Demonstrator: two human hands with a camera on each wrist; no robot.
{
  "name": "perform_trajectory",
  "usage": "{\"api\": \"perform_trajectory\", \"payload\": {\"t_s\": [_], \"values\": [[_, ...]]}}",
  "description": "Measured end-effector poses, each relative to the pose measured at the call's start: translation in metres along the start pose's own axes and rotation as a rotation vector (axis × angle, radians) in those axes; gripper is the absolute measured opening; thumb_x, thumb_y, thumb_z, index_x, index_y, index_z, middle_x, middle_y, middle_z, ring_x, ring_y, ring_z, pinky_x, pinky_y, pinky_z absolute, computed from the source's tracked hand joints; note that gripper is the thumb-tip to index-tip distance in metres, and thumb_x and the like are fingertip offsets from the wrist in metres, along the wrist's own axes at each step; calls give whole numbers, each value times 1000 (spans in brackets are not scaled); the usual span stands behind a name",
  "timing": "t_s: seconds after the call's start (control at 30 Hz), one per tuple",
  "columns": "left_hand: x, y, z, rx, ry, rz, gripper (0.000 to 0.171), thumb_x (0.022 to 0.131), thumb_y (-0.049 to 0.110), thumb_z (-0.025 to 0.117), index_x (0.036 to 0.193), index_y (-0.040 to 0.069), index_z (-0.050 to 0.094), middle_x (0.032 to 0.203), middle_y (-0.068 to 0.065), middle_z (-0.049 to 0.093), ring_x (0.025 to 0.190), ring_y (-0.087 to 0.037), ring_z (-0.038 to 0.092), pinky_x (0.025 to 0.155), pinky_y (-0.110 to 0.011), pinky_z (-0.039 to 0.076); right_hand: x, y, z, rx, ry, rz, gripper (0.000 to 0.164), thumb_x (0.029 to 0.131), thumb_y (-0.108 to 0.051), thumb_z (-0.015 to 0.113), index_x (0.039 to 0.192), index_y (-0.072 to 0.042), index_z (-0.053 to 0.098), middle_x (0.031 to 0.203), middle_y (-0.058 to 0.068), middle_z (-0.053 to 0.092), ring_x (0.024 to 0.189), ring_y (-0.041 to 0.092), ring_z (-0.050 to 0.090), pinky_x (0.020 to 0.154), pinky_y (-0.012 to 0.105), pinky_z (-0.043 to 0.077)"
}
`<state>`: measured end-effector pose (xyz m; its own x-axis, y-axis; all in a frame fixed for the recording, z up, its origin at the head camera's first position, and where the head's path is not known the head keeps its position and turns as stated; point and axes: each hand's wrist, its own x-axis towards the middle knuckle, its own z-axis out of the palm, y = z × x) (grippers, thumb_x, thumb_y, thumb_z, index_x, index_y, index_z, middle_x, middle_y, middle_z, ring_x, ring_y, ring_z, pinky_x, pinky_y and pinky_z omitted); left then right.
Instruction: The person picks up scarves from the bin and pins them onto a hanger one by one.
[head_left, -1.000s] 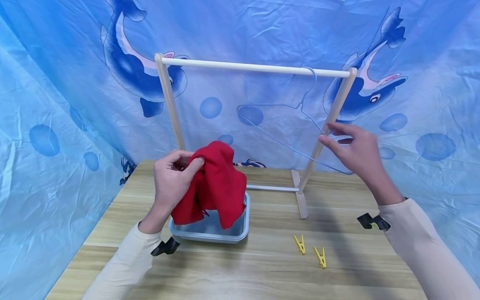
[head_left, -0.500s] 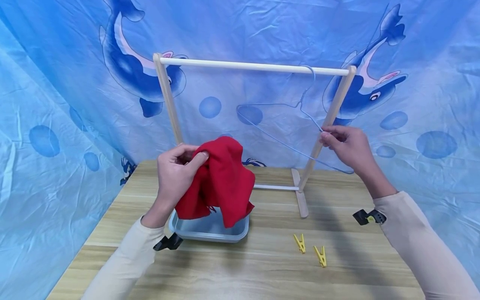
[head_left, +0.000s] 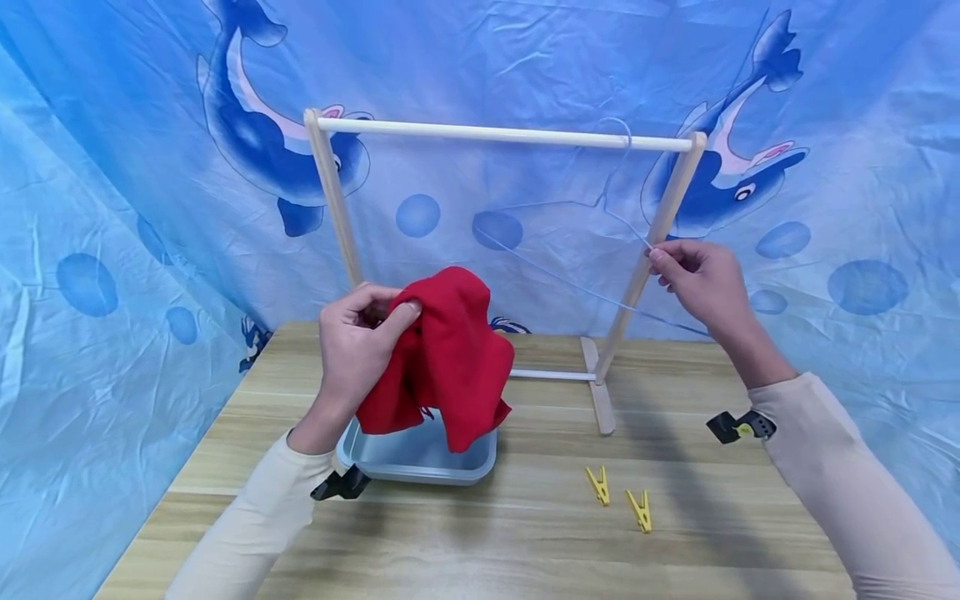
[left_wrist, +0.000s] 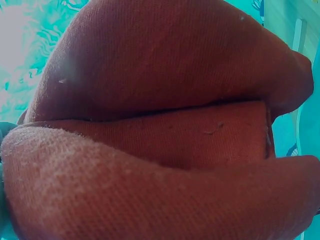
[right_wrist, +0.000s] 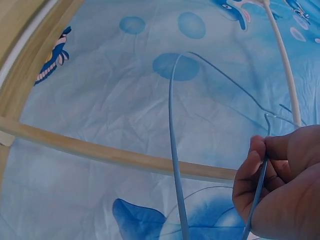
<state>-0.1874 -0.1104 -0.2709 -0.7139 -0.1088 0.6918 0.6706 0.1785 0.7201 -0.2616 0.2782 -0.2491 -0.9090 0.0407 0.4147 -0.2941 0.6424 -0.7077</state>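
Grip, left hand [head_left: 352, 342]: thumb and fingers pinching a top fold of a loosely draped red fabric piece [head_left: 461, 358]; whether garment or plain cloth cannot be told. Grip, right hand [head_left: 705, 283]: thumb and fingertips pinching the right shoulder of a thin pale-blue triangular hanger [right_wrist: 171, 120].

Near: two long cream sleeves [head_left: 258, 496], each with a black device at the cuff; wood-grained desk [head_left: 525, 550]; two yellow V-shaped pegs [head_left: 598, 486], lying side by side, apart, right of the tub.

Middle: pale grey-blue rectangular tub [head_left: 420, 476] on the desk, red piece hanging above it and hiding its far part; contact between them cannot be told.

Far: pale wooden rack with white rail [head_left: 487, 133], hanger hook over that rail toward its right end; behind all, blue dolphin-print backdrop [head_left: 420, 67].

Change: the right fingers, parted a second ago, now hold the hanger, and its hook rides higher above the rail. Judged significance: the hanger seems steadied and partly lifted by hand, with the red piece not yet on it.
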Motion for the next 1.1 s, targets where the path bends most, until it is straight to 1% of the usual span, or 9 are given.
{"api": "perform_trajectory", "payload": {"t_s": [0.17, 0.27, 0.33, 0.5, 0.63, 0.8, 0.87, 1.03, 1.1], "values": [[-1, 1, 1, 0, -2, -1, 12, 82, 0, 69, 90, -8, 70, 76, 3, 63, 62, -14, 56, 58, -20, 48, 0, -7, -6, -25, 25, -22, 42, 94, -41, 56, 112, -5, 69, 91, 8, 66, 74, 14, 59, 60, 16, 49], [-1, 3, 1, -8, -3, 2, 12, 82, 0, 69, 90, -8, 70, 76, 2, 63, 62, -14, 55, 57, -20, 48, -2, -11, -10, -27, 36, -39, 41, 94, -39, 56, 111, -4, 69, 89, 6, 66, 73, 14, 58, 59, 16, 48], [-1, 4, 2, -19, -6, 5, 11, 82, 0, 68, 90, -8, 70, 76, 1, 62, 62, -14, 55, 57, -20, 47, -3, -14, -13, -25, 39, -42, 41, 94, -38, 56, 111, -4, 69, 87, 4, 66, 73, 14, 57, 58, 15, 47], [-2, 6, 3, -35, -2, 26, 10, 82, -1, 67, 88, -8, 69, 74, -2, 61, 60, -14, 52, 55, -20, 44, -7, -20, -19, -21, 31, -45, 42, 95, -38, 56, 113, -1, 68, 88, 5, 67, 74, 14, 57, 58, 16, 47], [-3, 7, 4, -38, 6, 45, 10, 81, -2, 67, 88, -8, 69, 74, -3, 60, 60, -15, 51, 54, -20, 43, -12, -24, -21, -6, 29, -72, 41, 95, -36, 56, 111, 0, 68, 86, 3, 67, 73, 13, 58, 59, 15, 48], [-2, 9, 4, -51, 14, 66, 9, 82, -2, 66, 87, -9, 69, 74, -2, 60, 60, -15, 50, 53, -21, 42, -19, -27, -18, 7, 19, -135, 34, 95, -31, 58, 108, -2, 70, 85, 7, 67, 72, 14, 60, 59, 16, 49], [-2, 10, 3, -55, 13, 70, 9, 81, -2, 66, 86, -9, 69, 74, -2, 60, 60, -15, 49, 53, -21, 41, -22, -28, -15, -1, 15, -152, 32, 95, -30, 59, 107, -3, 70, 84, 7, 67, 71, 14, 61, 59, 17, 50], [-3, 13, 2, -60, 5, 69, 8, 81, -3, 67, 86, -9, 69, 74, 0, 59, 59, -15, 48, 52, -21, 40, -26, -24, -8, 0, -3, -187, 27, 94, -25, 60, 105, -4, 72, 79, -3, 67, 68, 12, 60, 57, 17, 49], [-4, 14, 1, -59, 4, 70, 8, 80, -4, 67, 86, -9, 69, 74, -1, 59, 59, -14, 48, 52, -21, 40, -27, -22, -4, 11, -12, -206, 24, 94, -22, 60, 104, -3, 72, 79, -1, 67, 68, 12, 59, 55, 18, 48]]}}
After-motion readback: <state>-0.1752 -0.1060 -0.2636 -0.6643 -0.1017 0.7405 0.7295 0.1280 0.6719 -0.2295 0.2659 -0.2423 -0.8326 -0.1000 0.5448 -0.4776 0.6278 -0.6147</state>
